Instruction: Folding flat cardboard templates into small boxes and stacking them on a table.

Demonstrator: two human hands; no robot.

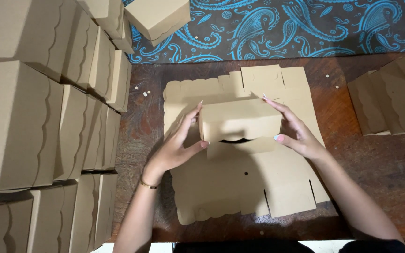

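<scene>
Folding a cardboard box (240, 122) into shape at the middle of the wooden table (380, 168).

Left hand (176, 145) and right hand (296, 133) pressed against opposite sides of the one half-formed box, fingers spread, thumbs under its front flap; resting on a pile of flat cardboard blanks (258, 187), number impossible to tell. Front flap seemingly not yet tucked, likely needing a push inward. Finished boxes (19, 126): over a dozen stacked along the left edge, several at the right edge.
</scene>
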